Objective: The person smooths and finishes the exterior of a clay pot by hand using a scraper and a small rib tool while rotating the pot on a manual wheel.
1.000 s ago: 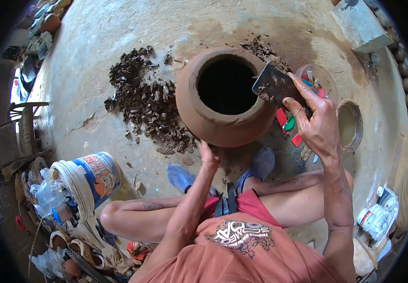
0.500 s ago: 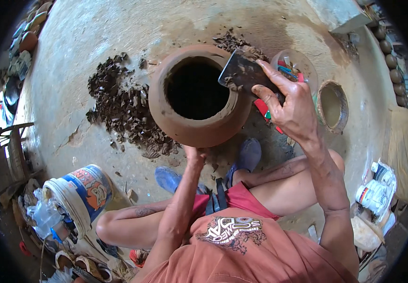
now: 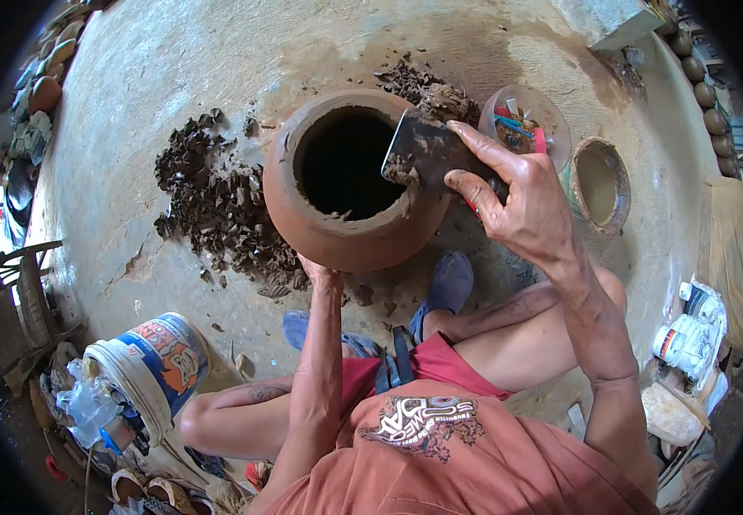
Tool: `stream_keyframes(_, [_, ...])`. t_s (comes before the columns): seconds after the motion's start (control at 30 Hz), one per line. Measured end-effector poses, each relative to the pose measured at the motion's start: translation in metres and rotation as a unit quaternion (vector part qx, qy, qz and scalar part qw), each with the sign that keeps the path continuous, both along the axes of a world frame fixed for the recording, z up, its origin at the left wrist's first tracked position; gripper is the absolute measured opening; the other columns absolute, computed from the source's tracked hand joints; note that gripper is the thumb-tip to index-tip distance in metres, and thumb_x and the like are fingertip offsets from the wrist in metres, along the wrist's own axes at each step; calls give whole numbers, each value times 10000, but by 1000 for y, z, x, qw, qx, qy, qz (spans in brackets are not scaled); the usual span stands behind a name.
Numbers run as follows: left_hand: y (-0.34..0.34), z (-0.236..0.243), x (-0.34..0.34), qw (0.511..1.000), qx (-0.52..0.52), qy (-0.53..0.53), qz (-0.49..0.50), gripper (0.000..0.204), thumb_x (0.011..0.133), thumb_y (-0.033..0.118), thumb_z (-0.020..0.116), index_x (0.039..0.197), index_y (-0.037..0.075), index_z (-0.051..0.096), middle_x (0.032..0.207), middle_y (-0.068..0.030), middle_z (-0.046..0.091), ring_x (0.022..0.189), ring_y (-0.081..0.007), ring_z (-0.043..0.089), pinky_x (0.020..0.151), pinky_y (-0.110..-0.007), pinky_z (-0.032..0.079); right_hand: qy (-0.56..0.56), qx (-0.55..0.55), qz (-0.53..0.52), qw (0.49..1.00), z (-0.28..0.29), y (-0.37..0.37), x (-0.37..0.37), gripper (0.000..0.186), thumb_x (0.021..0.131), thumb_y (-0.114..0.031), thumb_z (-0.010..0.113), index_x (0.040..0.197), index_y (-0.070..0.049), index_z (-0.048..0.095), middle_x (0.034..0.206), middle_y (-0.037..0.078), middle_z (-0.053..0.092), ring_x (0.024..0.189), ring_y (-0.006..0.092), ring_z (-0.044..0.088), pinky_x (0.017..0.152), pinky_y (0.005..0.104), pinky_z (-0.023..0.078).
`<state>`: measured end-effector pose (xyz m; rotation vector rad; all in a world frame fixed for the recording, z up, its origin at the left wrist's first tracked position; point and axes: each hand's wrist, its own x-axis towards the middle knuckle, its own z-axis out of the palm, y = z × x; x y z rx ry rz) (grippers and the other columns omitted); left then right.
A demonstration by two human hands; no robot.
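Between my feet stands a round brown clay pot [image 3: 345, 243] with a wide dark mouth and a thick, rough rim. My right hand [image 3: 524, 199] is closed on a flat, dark, clay-smeared scraper [image 3: 447, 154] with a pale straight edge. That edge lies over the right side of the rim, with a lump of clay stuck at its lower corner. At the pot's near lower left side is my left hand [image 3: 320, 273], its fingers hidden beneath the pot's bulge.
Dark clay scraps [image 3: 217, 206] lie left of the pot, and a smaller clay heap [image 3: 427, 90] behind it. A clear tub [image 3: 551, 112] with small tools and a round bowl of cloudy liquid [image 3: 599, 184] stand at the right. A bucket [image 3: 152, 360] sits at the lower left.
My left hand has moved left along the pot's underside. The scraper has slid slightly left, farther over the rim, with my right hand still holding it.
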<state>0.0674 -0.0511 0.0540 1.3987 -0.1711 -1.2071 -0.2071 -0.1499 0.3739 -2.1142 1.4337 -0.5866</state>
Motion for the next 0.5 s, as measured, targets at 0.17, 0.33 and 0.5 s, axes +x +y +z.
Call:
stream_keyframes(0.17, [6,-30,5,997,72,-7,-6,526,1024,292,632,1496,100,505,1383,-63,635,1181,-226,651,960,-402,544,-23,6,23,999,11,6,-1,523,938,-173,760,1419,-24,618,1270,231,720,1135,284,730,946,351,552])
stream_keyframes(0.33, [19,-41,8,992,125,-3,-6,599,1051,520,542,1514,144,494,1422,-57,605,1257,-245,602,963,-444,529,-79,-146,-113,980,40,-25,-16,470,956,-184,728,1386,-15,640,1226,239,728,1110,335,739,935,394,567])
stream_keyframes(0.5, [23,1,-6,980,196,10,-37,633,1049,645,459,1502,205,503,1453,-53,571,1232,-291,599,925,-513,537,31,-328,-26,944,44,-88,-45,463,994,-152,666,1432,-40,570,1106,233,740,873,280,723,782,387,583])
